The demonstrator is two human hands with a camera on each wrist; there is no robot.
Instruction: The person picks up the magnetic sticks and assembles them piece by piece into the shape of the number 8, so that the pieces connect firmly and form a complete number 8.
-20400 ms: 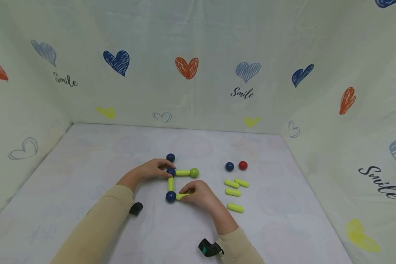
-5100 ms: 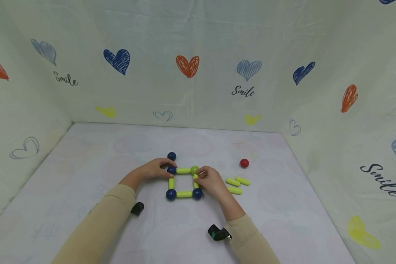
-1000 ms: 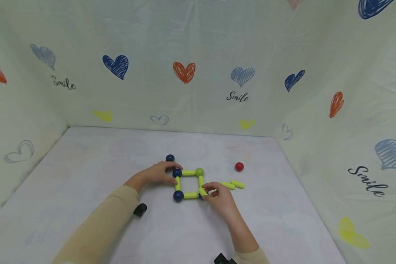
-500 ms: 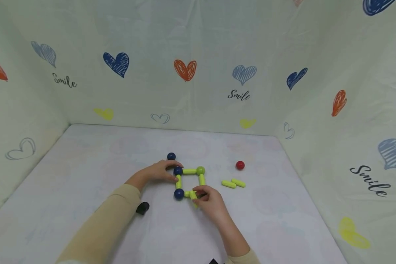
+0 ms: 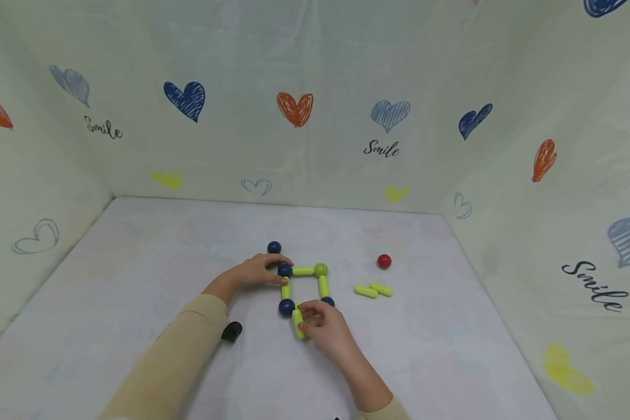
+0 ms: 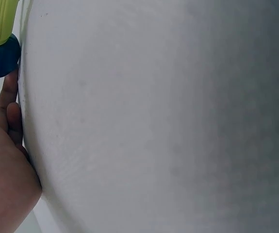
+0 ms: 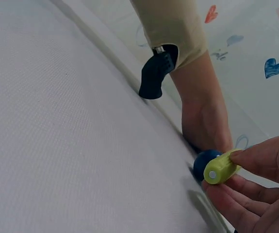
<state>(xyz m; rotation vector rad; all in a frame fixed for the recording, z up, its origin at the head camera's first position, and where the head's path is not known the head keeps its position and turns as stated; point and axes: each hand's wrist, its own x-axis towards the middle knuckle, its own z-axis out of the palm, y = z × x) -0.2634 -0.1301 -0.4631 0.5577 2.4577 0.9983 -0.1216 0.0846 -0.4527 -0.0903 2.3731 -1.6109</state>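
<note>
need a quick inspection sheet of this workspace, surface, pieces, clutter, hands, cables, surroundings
Surface: pale table cover with faint prints.
Job's things: square frame of yellow-green rods, with three blue corner balls and one green corner ball; its near side is partly hidden.
Loose pieces: blue ball beyond the frame; red ball and two rods off to the right.
Clutter: nothing seen.
Left hand: holds the frame at its far-left blue corner ball.
Right hand: pinches another rod at the near side; whether that rod touches the frame, cannot tell.
Cables: nothing seen.
Surroundings: pale backdrop printed with hearts and "Smile".
</note>
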